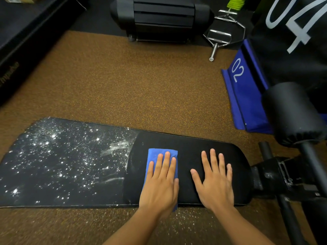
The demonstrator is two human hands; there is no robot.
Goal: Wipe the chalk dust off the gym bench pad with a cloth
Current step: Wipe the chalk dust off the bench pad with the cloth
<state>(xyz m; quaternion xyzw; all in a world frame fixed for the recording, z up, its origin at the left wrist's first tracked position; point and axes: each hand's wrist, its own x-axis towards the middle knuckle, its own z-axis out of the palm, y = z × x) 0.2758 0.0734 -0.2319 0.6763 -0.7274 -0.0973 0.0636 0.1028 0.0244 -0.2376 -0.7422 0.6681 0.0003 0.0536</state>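
A black gym bench pad [191, 144] lies across the lower half of the view. Its left part is speckled with white chalk dust [58, 156]; the right seat section looks plain black. A folded blue cloth [156, 153] lies on the seat section just right of the dusty area. My left hand [161, 183] lies flat on the cloth with fingers spread, pressing it down. To its right my right hand [215, 181] rests flat and open on the bare pad, holding nothing.
Chalk specks lie on the brown speckled floor [180, 221] below the pad's near edge. A black foam roller and the bench frame [293, 112] stand at the right. A blue box marked 02 [246, 96], metal cable handles [219, 38] and a black machine [161, 18] sit beyond.
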